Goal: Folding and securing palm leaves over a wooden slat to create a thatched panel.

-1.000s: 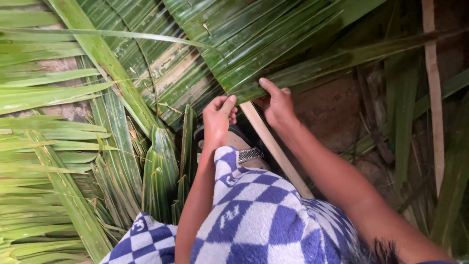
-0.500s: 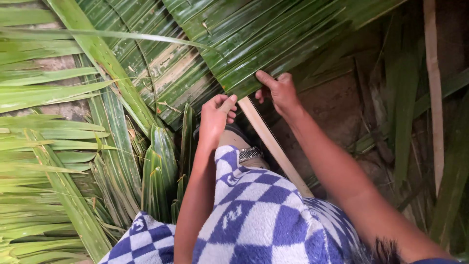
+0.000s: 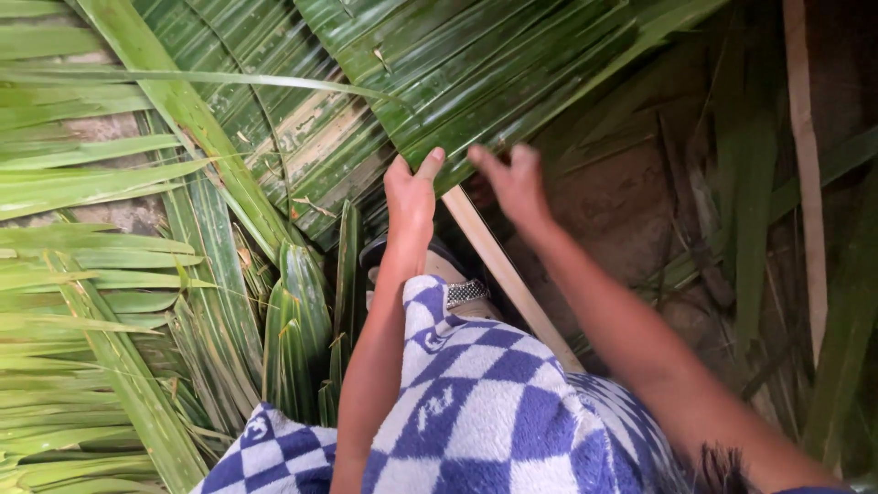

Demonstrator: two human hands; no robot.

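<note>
where the broad green palm frond (image 3: 476, 73) ends in a lower edge, both hands meet it. the left hand (image 3: 412, 197) has its thumb and fingers closed in a narrow pinch on that edge, thumb tip pointing up onto the leaf surface. the right hand (image 3: 514, 183) is just beside it, blurred, with the fingers spread loosely and raised at the frond's edge; whether it actually grips a leaflet cannot be told. between the two wrists a pale wooden stick (image 3: 508, 274) runs diagonally from under the frond down toward the person's lap. a blue and white checked cloth (image 3: 485, 421) covers the knees at the bottom of the view, and a dark sandal with a studded strap (image 3: 457, 288) shows just above it. more long green leaflets (image 3: 91, 274) lie fanned out at the left, some folded upright near the left forearm. brown earth (image 3: 622, 210) shows at the right. no container is in view; the leaves lie loose on the ground.
</note>
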